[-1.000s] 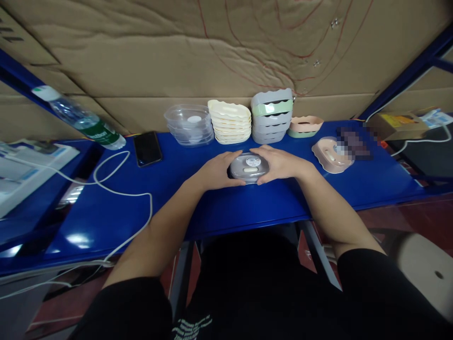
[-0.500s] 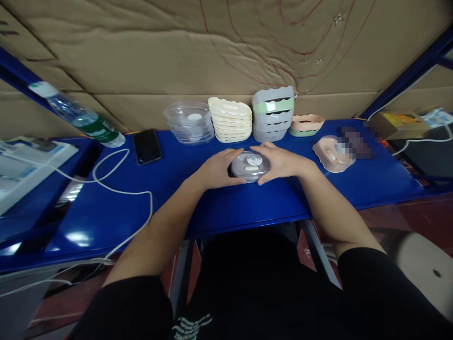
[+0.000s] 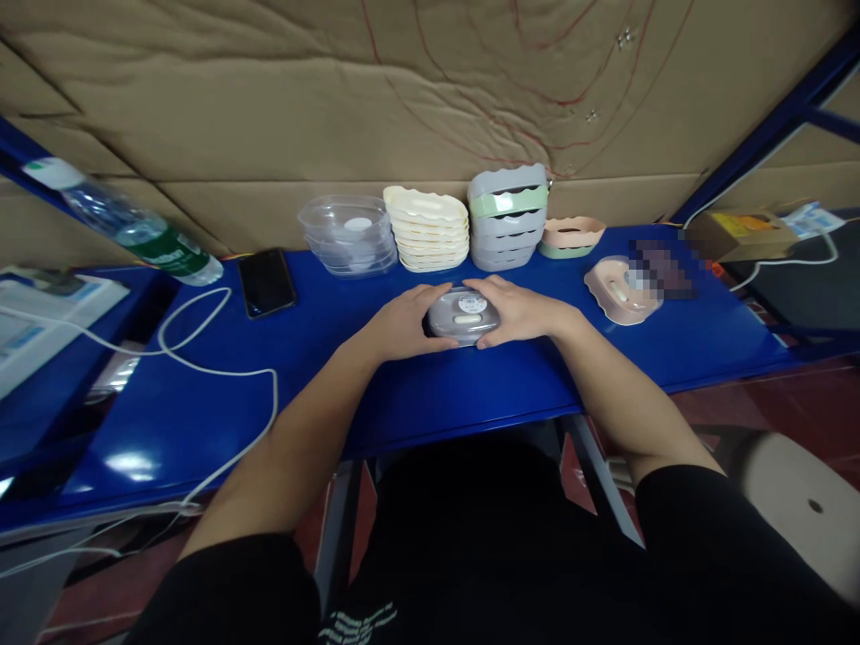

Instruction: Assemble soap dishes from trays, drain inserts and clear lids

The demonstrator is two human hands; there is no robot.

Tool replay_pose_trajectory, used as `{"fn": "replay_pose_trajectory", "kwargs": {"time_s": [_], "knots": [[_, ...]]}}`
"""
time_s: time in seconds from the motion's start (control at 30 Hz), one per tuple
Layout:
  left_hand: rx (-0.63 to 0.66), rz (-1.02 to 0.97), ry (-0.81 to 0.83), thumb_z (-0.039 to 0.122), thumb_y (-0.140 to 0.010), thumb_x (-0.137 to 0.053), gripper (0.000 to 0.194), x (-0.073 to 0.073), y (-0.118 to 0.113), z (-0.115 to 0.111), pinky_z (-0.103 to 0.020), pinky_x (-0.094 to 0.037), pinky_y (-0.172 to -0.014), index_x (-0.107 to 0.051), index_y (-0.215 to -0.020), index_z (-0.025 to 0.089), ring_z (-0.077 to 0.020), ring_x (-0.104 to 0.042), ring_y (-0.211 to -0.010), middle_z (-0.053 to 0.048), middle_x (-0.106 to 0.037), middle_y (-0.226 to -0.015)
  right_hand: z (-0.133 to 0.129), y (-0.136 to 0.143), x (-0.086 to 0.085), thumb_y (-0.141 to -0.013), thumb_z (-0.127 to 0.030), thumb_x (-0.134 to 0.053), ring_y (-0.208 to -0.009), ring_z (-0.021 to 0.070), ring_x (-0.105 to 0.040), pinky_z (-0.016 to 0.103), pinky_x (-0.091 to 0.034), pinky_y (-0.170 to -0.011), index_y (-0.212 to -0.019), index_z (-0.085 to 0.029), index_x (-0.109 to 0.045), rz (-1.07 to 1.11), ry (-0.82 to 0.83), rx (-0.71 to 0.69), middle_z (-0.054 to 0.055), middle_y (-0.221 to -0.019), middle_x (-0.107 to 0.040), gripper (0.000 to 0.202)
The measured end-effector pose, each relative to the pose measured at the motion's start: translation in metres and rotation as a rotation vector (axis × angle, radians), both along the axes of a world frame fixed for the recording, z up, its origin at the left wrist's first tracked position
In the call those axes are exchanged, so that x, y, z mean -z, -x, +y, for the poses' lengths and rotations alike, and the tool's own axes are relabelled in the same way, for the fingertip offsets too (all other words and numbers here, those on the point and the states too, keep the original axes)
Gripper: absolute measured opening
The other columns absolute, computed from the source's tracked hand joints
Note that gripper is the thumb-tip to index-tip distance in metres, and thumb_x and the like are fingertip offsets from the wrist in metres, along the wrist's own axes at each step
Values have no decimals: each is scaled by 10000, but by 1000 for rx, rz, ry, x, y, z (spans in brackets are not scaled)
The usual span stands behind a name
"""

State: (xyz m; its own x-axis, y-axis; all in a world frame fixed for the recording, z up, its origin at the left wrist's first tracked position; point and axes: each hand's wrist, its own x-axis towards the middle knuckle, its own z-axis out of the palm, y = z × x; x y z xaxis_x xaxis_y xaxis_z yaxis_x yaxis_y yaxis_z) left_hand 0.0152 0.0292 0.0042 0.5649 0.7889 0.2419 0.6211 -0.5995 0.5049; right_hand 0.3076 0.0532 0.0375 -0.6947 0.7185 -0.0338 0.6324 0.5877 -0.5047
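A grey oval box with a clear lid and a round white label (image 3: 463,320) sits on the blue table in front of me. My left hand (image 3: 411,324) grips its left side, thumb at the near edge. Around its right side my right hand (image 3: 516,312) is wrapped. Behind it stand a stack of clear lids (image 3: 349,237), a stack of cream wavy-edged trays (image 3: 428,231) and a taller stack of grey trays (image 3: 507,237) with a green one in it. A pink tray on a green one (image 3: 572,235) is beside them. A pink box with a label (image 3: 618,291) lies to the right.
On the left are a black phone (image 3: 267,282), a water bottle (image 3: 158,242) lying tilted and a looping white cable (image 3: 215,369). A cardboard wall (image 3: 269,116) rises behind the blue table (image 3: 430,403). A small carton (image 3: 745,236) is at the far right.
The view has shifted slightly, so everything sits a little further left in the picture. Both hands keep their hold on the grey box.
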Motion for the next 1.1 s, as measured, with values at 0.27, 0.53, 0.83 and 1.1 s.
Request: {"fn": "replay_pose_trajectory", "kwargs": {"time_s": [0.27, 0.53, 0.83, 1.1], "knots": [[-37, 59, 91, 722, -778, -889, 1113, -13, -1, -5, -596, -496, -1231, -484, -1679, 210, -429, -611, -1448, -195, -616, -1598, 4, 0, 8, -692, -686, -955, -1559, 477, -462, 620, -398, -1326, -1780, -182, -312, 54, -2, -59, 221, -1695, -425, 1360], [-23, 46, 99, 724, -799, -873, 1102, -13, -1, -5, -587, -488, -1243, -471, -1690, 214, -430, -596, -1475, -197, -597, -1624, 7, -4, 8, -783, -713, -907, -1500, 445, -506, 640, -409, -1304, -1785, -290, -321, 131, -54, -142, 174, -1610, -514, 1236], [-21, 41, 96, 723, -804, -871, 1101, -12, -1, -5, -597, -490, -1245, -454, -1704, 246, -435, -585, -1488, -177, -567, -1663, 4, 0, 9, -781, -677, -906, -1489, 437, -509, 601, -449, -1280, -1787, -264, -305, 66, -55, -111, 168, -1600, -509, 1243], [-28, 34, 100, 708, -776, -891, 1119, -9, 0, -3, -594, -504, -1235, -462, -1701, 246, -423, -603, -1461, -177, -584, -1630, -4, 7, -1, -724, -655, -946, -1395, 462, -580, 621, -514, -1182, -1730, -196, -402, 12, -58, -50, 215, -1555, -545, 1232]]}}
